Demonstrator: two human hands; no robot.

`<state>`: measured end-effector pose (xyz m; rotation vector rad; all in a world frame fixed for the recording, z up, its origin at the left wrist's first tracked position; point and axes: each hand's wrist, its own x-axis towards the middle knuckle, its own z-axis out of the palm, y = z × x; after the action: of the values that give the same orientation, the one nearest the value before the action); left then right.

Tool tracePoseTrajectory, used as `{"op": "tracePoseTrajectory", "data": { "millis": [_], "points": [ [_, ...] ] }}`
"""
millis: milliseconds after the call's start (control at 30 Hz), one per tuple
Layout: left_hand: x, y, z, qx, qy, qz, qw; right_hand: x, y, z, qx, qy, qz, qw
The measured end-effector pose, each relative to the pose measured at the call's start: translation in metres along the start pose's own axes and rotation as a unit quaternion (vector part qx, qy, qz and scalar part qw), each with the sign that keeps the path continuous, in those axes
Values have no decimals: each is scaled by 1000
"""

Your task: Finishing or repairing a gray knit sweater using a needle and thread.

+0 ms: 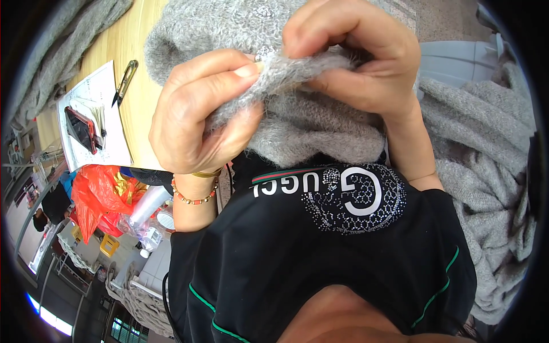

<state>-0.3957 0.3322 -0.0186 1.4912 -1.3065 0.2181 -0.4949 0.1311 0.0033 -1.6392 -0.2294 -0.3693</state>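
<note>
A fuzzy grey knit garment (200, 31) lies on the table in front of me, its near edge raised in both hands. My left hand (194, 111) is closed on a folded edge of it, thumb and forefinger pinching near a sparkly button (266, 53). My right hand (366, 54) grips the same fold a little to the right, its fingers bent over the top and its thumb underneath. Another glittery button (262, 11) shows farther up the garment. Whether a small item sits between the fingertips is hidden. Lower folds of knit hang near my black shirt.
On the wooden table (146, 108) at left lie thread snips (127, 80), a paper sheet (117, 134) and a red-edged phone (81, 128). More grey knit is heaped at far left and at right (486, 154), beside a grey plastic bin (452, 60). A red plastic bag (94, 197) sits below the table edge.
</note>
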Motion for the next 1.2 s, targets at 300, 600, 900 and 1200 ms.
{"op": "tracePoseTrajectory", "data": {
  "millis": [300, 600, 900, 1200],
  "points": [
    [8, -2, -6, 70, -21, 15, 997, 8, -8, -3, -159, -36, 25, 986],
    [10, 4, -4, 155, -8, 20, 988, 10, -13, 5, -248, 7, -41, 968],
    [7, 3, -2, 164, 8, 8, 986, 13, -12, 9, -281, 38, -52, 958],
    [8, -4, 1, 137, 39, -25, 990, 23, 19, 15, -274, 101, -303, 907]
  ]
}}
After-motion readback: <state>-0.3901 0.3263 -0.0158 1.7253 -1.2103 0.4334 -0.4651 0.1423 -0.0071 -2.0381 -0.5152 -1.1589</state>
